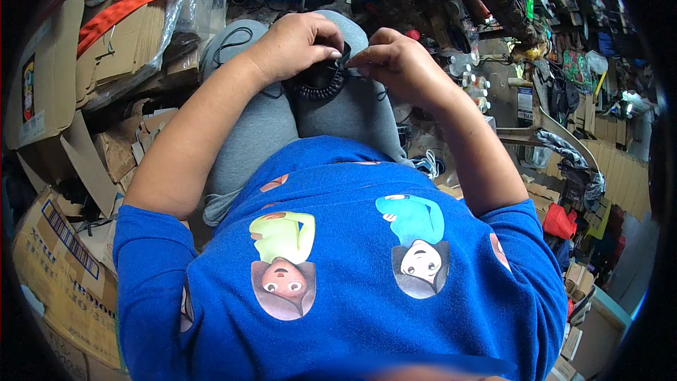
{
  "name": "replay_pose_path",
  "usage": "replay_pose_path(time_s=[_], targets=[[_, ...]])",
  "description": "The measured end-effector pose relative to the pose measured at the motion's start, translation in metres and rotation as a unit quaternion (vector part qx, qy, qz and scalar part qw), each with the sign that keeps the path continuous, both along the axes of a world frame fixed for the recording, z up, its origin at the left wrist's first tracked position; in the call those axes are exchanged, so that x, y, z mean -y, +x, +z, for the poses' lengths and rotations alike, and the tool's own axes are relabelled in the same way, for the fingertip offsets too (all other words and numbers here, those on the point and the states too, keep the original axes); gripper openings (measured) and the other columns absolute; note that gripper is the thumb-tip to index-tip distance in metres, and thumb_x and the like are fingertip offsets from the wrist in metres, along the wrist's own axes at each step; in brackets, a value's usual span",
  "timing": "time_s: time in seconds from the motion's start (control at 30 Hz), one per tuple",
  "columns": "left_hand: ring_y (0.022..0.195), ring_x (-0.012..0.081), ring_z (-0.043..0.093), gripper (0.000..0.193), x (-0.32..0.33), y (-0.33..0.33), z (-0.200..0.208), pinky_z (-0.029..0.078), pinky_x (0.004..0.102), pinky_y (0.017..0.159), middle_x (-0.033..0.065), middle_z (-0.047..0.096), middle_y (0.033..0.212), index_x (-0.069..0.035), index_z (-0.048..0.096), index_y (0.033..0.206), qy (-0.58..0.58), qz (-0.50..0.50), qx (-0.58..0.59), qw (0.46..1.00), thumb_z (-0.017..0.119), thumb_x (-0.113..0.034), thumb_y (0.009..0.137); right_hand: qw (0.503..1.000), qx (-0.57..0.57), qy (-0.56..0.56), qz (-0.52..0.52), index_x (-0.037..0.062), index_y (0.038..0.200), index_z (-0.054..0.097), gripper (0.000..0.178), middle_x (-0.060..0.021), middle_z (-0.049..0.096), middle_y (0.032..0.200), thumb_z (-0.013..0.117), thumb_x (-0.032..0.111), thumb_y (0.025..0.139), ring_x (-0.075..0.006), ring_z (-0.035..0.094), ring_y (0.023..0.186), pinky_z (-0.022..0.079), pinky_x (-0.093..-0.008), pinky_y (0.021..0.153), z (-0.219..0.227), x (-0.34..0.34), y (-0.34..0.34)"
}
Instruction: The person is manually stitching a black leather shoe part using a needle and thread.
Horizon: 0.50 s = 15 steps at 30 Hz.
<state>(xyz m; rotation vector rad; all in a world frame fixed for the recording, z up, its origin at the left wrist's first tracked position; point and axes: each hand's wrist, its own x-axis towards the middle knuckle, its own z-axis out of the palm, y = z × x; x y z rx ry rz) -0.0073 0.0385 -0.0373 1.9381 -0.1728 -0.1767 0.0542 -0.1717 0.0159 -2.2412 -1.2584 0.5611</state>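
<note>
My left hand (303,44) is closed over my lap, thumb and fingers pinching the top of a small black rounded piece with a ribbed, gathered edge (322,90). I cannot make out its exact kind. Just to the right, my right hand (393,60) has its thumb and forefinger pinched together close to the piece's upper edge. Whatever is between those fingertips is too small to tell. A thin dark cord (236,34) loops over my left knee. My grey trousers (261,127) lie under the black piece.
Flattened cardboard (134,21) with an orange strap (130,10) stands at the far left, above an open carton (49,85). Several clear bottles (465,70) stand right of my knee, near a chair-like frame (571,144). A yellow-brown box (67,275) sits at lower left.
</note>
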Motion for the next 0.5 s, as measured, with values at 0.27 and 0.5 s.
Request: replay_pose_path(time_s=[0.27,0.5], targets=[[0.092,0.0195,0.054,0.023,0.001,0.011,0.009,0.045,0.0304,0.084,0.0041,0.052,0.091,-0.011,0.072,0.091,0.072,-0.099,0.075,0.99,0.074,-0.005,0.069,0.956,-0.29,-0.001,-0.048,0.0115,0.103,0.071,0.022,-0.0028,0.059,0.093,0.064,0.006,0.084,-0.015,0.054,0.093,0.043,-0.0281,0.086,-0.022,0.025,0.028],[0.088,0.0176,0.055,0.023,-0.003,0.017,0.005,0.046,0.0287,0.081,0.0034,0.052,0.088,-0.01,0.072,0.088,0.061,-0.104,0.045,0.992,0.074,-0.003,0.066,0.942,-0.333,0.034,-0.021,0.0094,0.105,0.071,0.021,-0.0023,0.061,0.093,0.063,0.008,0.085,-0.0143,0.053,0.094,0.04,-0.0275,0.088,-0.037,0.024,0.036]])
